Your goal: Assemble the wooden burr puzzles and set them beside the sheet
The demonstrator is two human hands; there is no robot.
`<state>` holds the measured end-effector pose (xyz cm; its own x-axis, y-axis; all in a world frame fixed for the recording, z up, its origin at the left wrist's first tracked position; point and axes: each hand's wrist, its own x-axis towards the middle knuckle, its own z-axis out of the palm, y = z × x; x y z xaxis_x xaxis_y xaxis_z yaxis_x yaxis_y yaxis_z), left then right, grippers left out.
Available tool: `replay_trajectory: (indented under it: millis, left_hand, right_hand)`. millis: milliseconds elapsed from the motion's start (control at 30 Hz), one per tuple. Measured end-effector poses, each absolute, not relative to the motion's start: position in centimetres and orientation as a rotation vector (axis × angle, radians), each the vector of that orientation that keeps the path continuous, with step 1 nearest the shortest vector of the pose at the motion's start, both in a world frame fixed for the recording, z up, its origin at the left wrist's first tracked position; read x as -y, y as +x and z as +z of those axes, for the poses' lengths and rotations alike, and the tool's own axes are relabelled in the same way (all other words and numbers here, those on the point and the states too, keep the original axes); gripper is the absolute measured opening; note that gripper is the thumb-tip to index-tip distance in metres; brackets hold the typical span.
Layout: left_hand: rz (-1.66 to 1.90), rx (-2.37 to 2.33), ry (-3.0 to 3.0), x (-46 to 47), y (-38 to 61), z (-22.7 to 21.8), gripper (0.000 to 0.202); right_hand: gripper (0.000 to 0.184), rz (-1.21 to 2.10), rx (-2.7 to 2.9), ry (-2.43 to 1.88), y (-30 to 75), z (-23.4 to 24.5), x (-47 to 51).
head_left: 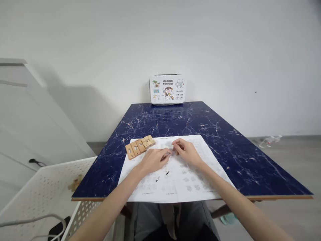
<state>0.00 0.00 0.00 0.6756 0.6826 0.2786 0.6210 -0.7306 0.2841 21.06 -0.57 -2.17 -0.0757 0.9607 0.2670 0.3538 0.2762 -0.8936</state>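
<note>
Now the left hand [153, 160] and right hand [187, 152] are facing above the paper [150, 192], bent fingers [177, 142] grasping I-cannot-tell-what, wooden tiles [135, 148] lying at its ten o'clock.

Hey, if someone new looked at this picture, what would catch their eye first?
Probably the deep blue marbled table filling the middle, with a white case bearing a cartoon figure at its far end. Next, the left hand and right hand close together over a white sheet at the near end, beside a slanting row of wooden pieces.
</note>
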Motion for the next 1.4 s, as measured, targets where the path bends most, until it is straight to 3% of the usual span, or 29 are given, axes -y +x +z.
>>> replay_trajectory:
  millis: [1400]
  left_hand:
    - [0.563,-1.049,2.735,0.34,0.17,0.08,0.024]
  right_hand:
    - [0.023,0.804,1.589,-1.248,21.53,-2.61,0.53]
